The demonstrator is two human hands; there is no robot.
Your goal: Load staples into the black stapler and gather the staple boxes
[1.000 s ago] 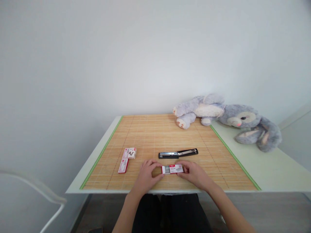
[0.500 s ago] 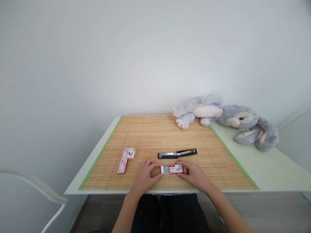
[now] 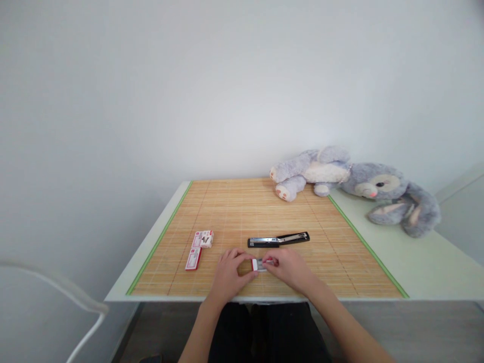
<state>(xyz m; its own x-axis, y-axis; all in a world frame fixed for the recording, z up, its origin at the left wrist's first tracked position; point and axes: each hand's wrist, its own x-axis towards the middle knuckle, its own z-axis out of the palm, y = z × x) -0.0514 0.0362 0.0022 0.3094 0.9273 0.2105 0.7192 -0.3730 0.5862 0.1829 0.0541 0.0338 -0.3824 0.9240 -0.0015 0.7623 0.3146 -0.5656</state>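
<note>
A small red and white staple box lies on the bamboo mat near the table's front edge. My left hand pinches its left end with thumb and fingers. My right hand covers the box's right part, its fingers closed over it. Only the box's left end with a grey inside shows between the hands. A black stapler, laid open flat, rests on the mat just beyond my hands.
Two more red and white staple boxes, one behind the other, lie left of my hands. A grey plush rabbit lies along the table's back right. A white curved chair part shows at lower left.
My right hand slid left over the staple box, hiding most of it. The left hand stayed on the box's left end.
</note>
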